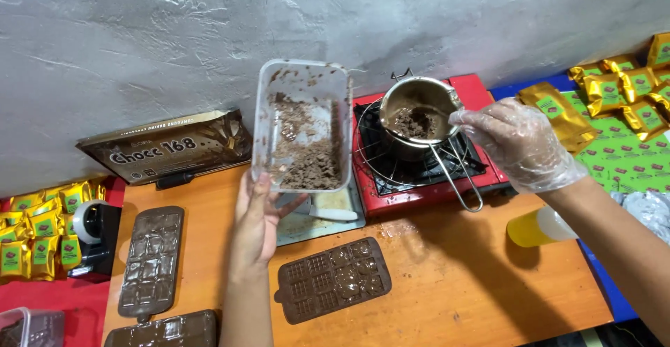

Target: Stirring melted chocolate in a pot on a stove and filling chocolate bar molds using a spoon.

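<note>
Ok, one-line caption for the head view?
Left hand tilts a plastic tub of chopped chocolate; gloved right hand reaches over the melting pot.

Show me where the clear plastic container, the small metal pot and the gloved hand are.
clear plastic container (301,120): head view, its clear bottom.
small metal pot (419,120): head view, its inside.
gloved hand (520,144): head view, its back.

clear tub (28,326) cut by bottom-left edge | bottom mould (164,330) cut off | knife (328,213) partly hidden

A rough grey plaster wall (139,33) rises behind an orange wooden table (447,277).
</note>
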